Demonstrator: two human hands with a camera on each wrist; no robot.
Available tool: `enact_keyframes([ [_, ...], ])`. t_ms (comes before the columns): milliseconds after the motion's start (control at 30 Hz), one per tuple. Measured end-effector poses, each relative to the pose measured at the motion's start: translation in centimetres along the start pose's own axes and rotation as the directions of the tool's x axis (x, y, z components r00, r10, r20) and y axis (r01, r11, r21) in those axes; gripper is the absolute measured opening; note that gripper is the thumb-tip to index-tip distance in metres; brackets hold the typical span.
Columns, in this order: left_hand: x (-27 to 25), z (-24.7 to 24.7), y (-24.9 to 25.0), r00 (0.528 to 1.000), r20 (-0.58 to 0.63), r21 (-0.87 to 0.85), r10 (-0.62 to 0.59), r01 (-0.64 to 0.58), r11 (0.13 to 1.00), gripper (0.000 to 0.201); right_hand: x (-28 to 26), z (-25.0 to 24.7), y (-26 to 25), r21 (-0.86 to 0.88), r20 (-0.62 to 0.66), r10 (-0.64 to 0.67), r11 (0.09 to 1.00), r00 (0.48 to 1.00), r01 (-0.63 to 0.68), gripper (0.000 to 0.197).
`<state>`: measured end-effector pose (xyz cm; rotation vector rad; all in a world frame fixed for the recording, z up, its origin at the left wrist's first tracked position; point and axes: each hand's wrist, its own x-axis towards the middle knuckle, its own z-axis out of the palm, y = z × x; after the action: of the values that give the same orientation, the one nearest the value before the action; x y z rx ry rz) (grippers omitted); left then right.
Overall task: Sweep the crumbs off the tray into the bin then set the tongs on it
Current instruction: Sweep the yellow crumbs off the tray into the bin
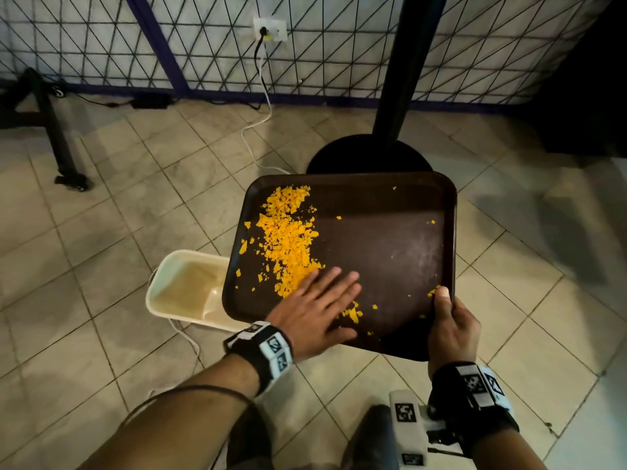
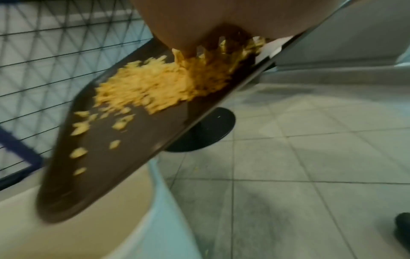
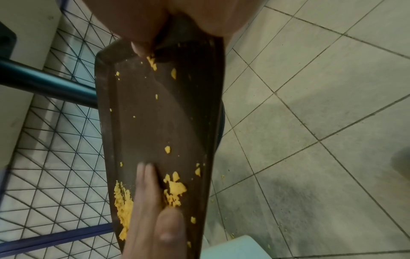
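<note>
A dark brown tray (image 1: 390,239) is held in the air, tilted down to the left over a cream bin (image 1: 185,288). Orange crumbs (image 1: 288,232) lie heaped on the tray's left half, with a few scattered to the right. My left hand (image 1: 317,307) lies flat on the tray with straight fingers, its fingertips against the crumb pile. My right hand (image 1: 451,325) grips the tray's near right rim, thumb on top. The left wrist view shows the crumbs (image 2: 150,87) blurred on the sloping tray (image 2: 99,157) above the bin (image 2: 88,227). No tongs are in view.
A black pole on a round base (image 1: 366,154) stands just beyond the tray. A wire grid fence (image 1: 305,45) runs along the wall, with cables on the tiled floor (image 1: 101,232). A black stand leg (image 1: 68,171) is at far left. A few crumbs lie on the floor (image 3: 233,234).
</note>
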<state>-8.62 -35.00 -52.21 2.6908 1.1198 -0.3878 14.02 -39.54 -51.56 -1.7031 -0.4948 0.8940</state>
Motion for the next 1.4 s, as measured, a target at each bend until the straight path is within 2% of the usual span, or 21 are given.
enact_keyframes([
  [67,-0.6,-0.2,-1.5,0.995,0.034,-0.016,-0.092,0.093,0.996,0.078,0.0,0.0,0.4,-0.019,-0.004,0.007,1.0,1.0,-0.007,0.03],
  [133,0.3,-1.6,-1.3,0.991,-0.029,-0.043,-0.127,0.126,0.991,0.077,-0.2,0.1,0.7,-0.038,-0.01,0.005,0.999,1.0,-0.005,0.03],
  [267,5.7,-6.2,2.5,0.975,-0.215,-0.161,-0.056,0.022,0.987,0.072,-0.6,0.5,1.1,-0.054,0.0,0.004,0.999,1.0,-0.004,0.036],
  [333,8.4,-8.1,4.2,0.976,-0.218,-0.205,-0.021,-0.025,0.978,0.07,-0.8,0.5,1.2,-0.083,0.011,-0.014,0.996,1.0,0.015,0.036],
  [400,10.0,-8.8,4.7,0.98,-0.195,-0.207,-0.031,-0.01,0.978,0.072,-0.8,0.5,1.1,-0.095,0.008,-0.018,0.995,1.0,0.019,0.032],
  [467,10.3,-8.4,3.7,0.98,-0.179,-0.212,-0.091,0.051,0.976,0.073,-0.8,0.3,0.9,-0.089,0.005,-0.008,0.996,1.0,0.009,0.029],
  [533,9.6,-7.4,1.7,0.969,-0.143,-0.261,-0.201,0.159,0.952,0.075,-0.9,0.0,0.8,-0.087,0.006,-0.014,0.996,1.0,0.014,0.027],
  [600,8.4,-6.8,-0.4,0.939,-0.094,-0.301,-0.332,0.291,0.908,0.076,-0.9,-0.4,1.0,-0.084,0.01,-0.014,0.996,1.0,0.015,0.03],
  [667,7.8,-7.1,-1.5,0.917,-0.109,-0.282,-0.383,0.341,0.897,0.077,-1.0,-0.4,1.2,-0.083,0.018,-0.005,0.997,1.0,0.007,0.032],
  [833,10.7,-10.0,1.4,0.962,-0.23,-0.222,-0.146,0.094,0.97,0.075,-1.6,0.0,0.8,-0.065,0.03,-0.003,0.998,1.0,0.005,0.022],
  [900,11.6,-10.0,1.7,0.966,-0.229,-0.191,-0.123,0.079,0.978,0.075,-1.6,0.0,0.6,-0.053,0.034,-0.002,0.999,0.999,0.003,0.02],
  [1033,10.0,-7.5,-1.7,0.951,-0.206,-0.208,-0.231,0.188,0.96,0.074,-1.2,-0.2,1.1,-0.046,0.026,0.011,0.999,1.0,-0.009,0.028],
  [1167,6.4,-4.8,-6.8,0.887,-0.109,-0.221,-0.449,0.419,0.881,0.077,-1.1,-0.3,1.5,-0.021,0.021,0.031,0.999,0.999,-0.031,0.031],
  [1300,5.5,-4.3,-10.1,0.894,-0.112,-0.228,-0.434,0.402,0.887,0.077,-1.0,-0.7,1.4,0.0,-0.001,0.039,0.999,0.999,-0.039,0.032],
  [1400,5.0,-3.7,-12.1,0.863,-0.106,-0.309,-0.493,0.443,0.842,0.077,-0.8,-0.9,1.0,0.032,-0.004,0.052,0.998,0.999,-0.052,0.029],
])
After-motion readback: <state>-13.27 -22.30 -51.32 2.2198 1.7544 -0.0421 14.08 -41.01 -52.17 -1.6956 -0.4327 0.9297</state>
